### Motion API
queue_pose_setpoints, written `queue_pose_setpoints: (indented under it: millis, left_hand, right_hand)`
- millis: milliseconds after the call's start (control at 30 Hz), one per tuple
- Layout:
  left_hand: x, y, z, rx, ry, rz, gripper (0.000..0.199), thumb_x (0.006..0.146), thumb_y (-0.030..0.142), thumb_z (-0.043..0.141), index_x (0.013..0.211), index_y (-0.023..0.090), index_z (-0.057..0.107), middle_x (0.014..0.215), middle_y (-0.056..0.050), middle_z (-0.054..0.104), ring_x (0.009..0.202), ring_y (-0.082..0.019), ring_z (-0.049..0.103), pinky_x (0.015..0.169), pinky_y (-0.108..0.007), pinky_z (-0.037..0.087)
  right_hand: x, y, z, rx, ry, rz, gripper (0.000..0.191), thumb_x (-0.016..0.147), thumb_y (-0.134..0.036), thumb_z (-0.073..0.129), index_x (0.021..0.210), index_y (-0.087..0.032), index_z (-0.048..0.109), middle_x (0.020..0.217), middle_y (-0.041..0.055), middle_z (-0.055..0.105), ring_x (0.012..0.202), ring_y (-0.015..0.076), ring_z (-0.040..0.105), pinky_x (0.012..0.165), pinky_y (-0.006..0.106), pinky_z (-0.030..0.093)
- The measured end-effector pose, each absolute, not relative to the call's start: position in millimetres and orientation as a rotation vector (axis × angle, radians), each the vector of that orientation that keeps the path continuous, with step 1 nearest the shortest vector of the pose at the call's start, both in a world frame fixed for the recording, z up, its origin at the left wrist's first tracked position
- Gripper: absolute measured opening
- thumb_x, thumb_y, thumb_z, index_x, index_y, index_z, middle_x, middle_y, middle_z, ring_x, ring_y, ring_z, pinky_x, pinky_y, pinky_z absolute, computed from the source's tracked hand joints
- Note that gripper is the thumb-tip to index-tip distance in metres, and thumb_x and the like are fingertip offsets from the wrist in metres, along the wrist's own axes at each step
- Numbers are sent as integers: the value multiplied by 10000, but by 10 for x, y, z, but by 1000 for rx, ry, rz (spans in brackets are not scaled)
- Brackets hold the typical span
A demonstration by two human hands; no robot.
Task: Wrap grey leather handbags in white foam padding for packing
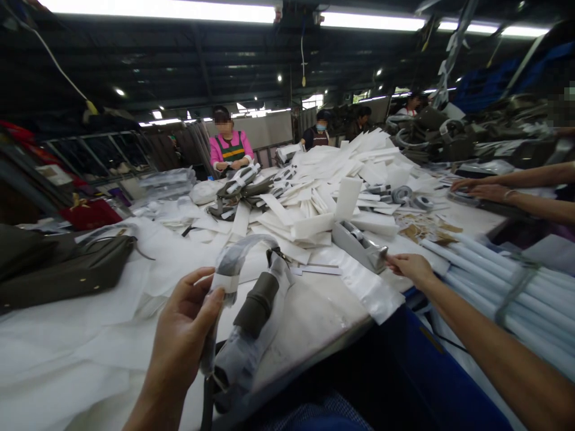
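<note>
Pinched in my left hand (191, 314) is a wrapped strap (238, 260), curved in an arch, with a white band around it near my fingertips. Its lower part, with a dark olive sleeve (257, 304) and clear wrapping, hangs over the table's front edge. My right hand (412, 267) reaches to the end of a grey tape dispenser (357, 244), its fingers closed at the cutter end; any tape between them is too small to make out. White foam sheets (309, 221) lie heaped just behind the dispenser.
Dark olive bags (67, 263) lie at the left on white sheets. Wrapped white tubes (503, 287) are bundled at the right, beside a blue bin (431, 371). Another person's hands (485, 187) work at the right edge. A person in pink (231, 149) stands across the table.
</note>
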State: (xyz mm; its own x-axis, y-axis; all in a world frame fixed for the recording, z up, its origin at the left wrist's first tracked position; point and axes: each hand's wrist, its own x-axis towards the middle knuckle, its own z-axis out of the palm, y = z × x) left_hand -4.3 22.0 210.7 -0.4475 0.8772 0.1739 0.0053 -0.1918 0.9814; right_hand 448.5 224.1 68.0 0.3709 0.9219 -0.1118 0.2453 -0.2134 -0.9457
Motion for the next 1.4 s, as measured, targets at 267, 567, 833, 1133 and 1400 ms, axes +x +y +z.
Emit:
queue_pose_setpoints:
  millis: [267,567,833,1133,1400]
  left_hand:
    - [-23,225,2060,1275,1420,1685,471,807,411,740,1187,200,560,1089,-85,712,985,-226,675,827,-316,525]
    - [62,198,2052,1490,1527,1697,362,841,305,705,1173,227,584,1107,-55,698,1020,-205,661,926,-316,477]
    - [-11,139,2071,1544,1488,1706,316,829,304,713,1115,207,623,1151,-83,693,1112,-246,642,979,-359,479]
    - [-66,148,2131,1146,1140,1608,543,799,401,759,1237,210,500,1133,-116,715,900,-214,699,755,-294,526]
    - [52,142,2076,1469,1395,1690,316,841,317,707,1115,202,598,1052,-72,710,1007,-220,668,908,-327,497]
  right_hand:
    - [3270,1479,1341,-1275,-1564,901,431,705,-586,752,909,-210,796,744,85,742,617,215,650,634,344,547]
    - [1710,747,2180,-569,-1662,1321,845,858,-376,711,1567,-261,267,708,-22,722,565,149,630,576,272,534]
    - [1609,912,2209,-776,-1859,1232,911,821,-432,729,1575,-248,252,577,-58,670,434,144,595,452,236,488]
    - [1637,1070,1940,-819,-1699,1196,947,822,-508,718,1582,-227,228,612,-49,694,494,180,639,553,306,557]
    - [1492,635,2063,-588,-1530,1323,997,862,-439,715,1595,-316,50,1119,39,735,980,225,712,928,401,552]
